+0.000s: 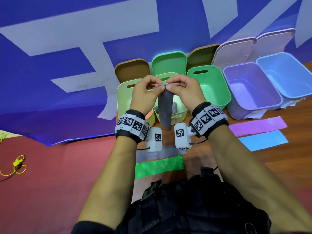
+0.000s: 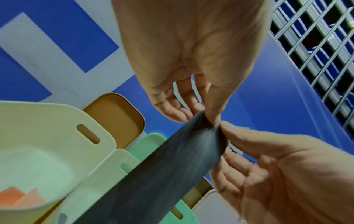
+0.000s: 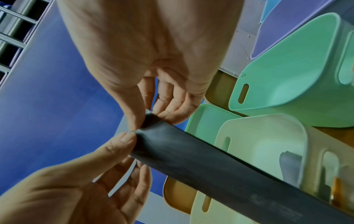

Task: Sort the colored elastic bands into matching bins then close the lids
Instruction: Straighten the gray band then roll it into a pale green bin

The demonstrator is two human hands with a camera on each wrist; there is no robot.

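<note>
A dark grey elastic band point(image 1: 165, 110) hangs straight down over the middle pale bin point(image 1: 179, 114). My left hand point(image 1: 158, 86) and right hand point(image 1: 170, 86) pinch its top edge side by side, thumbs against forefingers. The left wrist view shows my left hand point(image 2: 209, 117) pinching the band point(image 2: 153, 174) at its upper corner. In the right wrist view my right hand point(image 3: 146, 119) pinches the same end of the band point(image 3: 210, 166). Another grey band point(image 3: 289, 165) lies inside the middle bin. An orange band point(image 2: 17, 197) lies in the left pale bin point(image 1: 124, 98).
An open green bin point(image 1: 211, 86), purple bin point(image 1: 249, 92) and blue bin point(image 1: 287, 76) stand to the right, with lids propped behind them. On the table lie a purple band point(image 1: 258, 126), a blue band point(image 1: 263, 140), a green band point(image 1: 158, 166) and a grey band point(image 1: 148, 155).
</note>
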